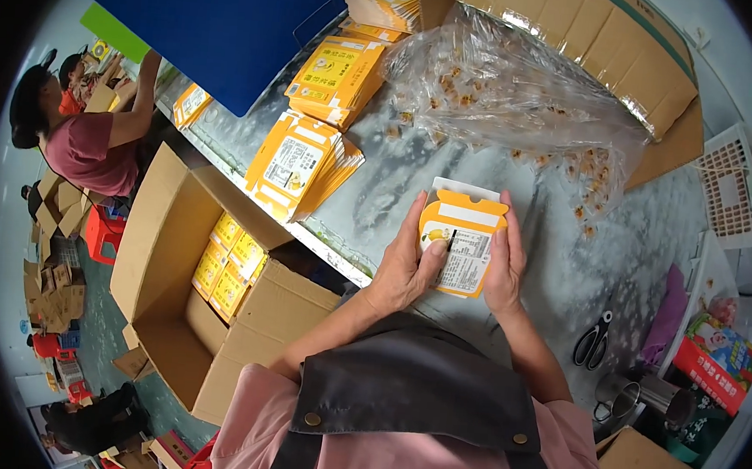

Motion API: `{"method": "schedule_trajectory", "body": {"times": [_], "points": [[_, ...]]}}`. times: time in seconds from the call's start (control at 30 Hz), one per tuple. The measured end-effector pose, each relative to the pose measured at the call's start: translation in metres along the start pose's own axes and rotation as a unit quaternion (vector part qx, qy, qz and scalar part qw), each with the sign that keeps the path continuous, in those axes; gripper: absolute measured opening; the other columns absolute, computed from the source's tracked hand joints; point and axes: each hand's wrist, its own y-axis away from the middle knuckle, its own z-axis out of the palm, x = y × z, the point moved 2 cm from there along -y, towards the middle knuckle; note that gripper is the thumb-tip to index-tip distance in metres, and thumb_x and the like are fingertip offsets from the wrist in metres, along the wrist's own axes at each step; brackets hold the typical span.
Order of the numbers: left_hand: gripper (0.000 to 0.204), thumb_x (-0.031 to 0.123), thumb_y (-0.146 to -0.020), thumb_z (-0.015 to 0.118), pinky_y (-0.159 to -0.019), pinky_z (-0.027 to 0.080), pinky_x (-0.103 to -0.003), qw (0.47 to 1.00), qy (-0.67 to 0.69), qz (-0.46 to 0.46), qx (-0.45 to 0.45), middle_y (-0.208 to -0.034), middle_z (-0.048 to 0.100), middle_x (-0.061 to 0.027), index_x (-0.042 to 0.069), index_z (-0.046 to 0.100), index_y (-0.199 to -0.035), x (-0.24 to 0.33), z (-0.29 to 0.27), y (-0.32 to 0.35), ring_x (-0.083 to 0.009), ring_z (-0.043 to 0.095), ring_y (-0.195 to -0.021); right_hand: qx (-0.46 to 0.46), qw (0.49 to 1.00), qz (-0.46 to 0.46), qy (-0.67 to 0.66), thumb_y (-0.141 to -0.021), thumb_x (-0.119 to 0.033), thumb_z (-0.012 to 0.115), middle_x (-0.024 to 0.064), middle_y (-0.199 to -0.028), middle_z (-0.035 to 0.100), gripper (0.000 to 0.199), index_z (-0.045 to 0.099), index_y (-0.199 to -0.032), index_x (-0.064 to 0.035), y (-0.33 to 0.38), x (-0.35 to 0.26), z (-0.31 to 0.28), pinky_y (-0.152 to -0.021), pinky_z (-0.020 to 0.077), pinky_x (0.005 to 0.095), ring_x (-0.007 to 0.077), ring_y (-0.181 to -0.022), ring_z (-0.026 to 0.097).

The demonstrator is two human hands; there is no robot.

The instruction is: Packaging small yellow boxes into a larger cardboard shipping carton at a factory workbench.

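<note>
Left hand (408, 267): half-curled, it is gripping one side of a flat orange-and-white paperboard carton (464, 254), its thumb pressing the printed face.
Right hand (505, 265): half-curled, it is bracing the carton's opposite side with lengthened fingers.
Carton's place: it is sitting between both palms over the mottled grey counter (554, 308); whether they are touching is hidden.
Open brown corrugated box (175, 247): it is standing at left, holding yellow cartons (231, 290).
Fanned orange-and-white paperboard stacks (294, 163): they are leaning along the counter's left side.
Crinkled clear plastic bag (508, 87): it is sprawling farther off, small amber packets (446, 82) showing.
</note>
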Motion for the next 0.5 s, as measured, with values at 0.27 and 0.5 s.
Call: {"method": "schedule_trajectory", "body": {"times": [0.27,0.5], "points": [[0.048,0.020,-0.103,0.047,-0.085,0.050,-0.035,0.999,0.005,-0.022,0.036,-0.116,0.062,-0.0193,0.005,0.028,-0.144,0.017,-0.003,0.009,-0.0271,0.064,-0.098,0.015,0.999,0.044,-0.009,-0.108,-0.028,0.035,0.0029,-0.099,0.067,0.039,0.060,-0.113,0.0016,0.003,-0.010,0.001,-0.075,0.0479,0.0241,0.0069,-0.086,0.059],[0.021,0.017,-0.103,0.046,-0.067,0.047,-0.033,0.994,-0.016,0.057,0.092,-0.087,0.056,-0.0141,0.003,0.048,-0.119,0.021,-0.010,0.014,-0.0237,0.056,-0.071,-0.022,0.981,-0.137,0.135,-0.105,-0.022,0.037,0.0112,-0.097,0.067,0.038,0.062,-0.098,0.0063,-0.005,-0.041,0.006,-0.071,0.0485,0.0273,0.0127,-0.083,0.062]]}}
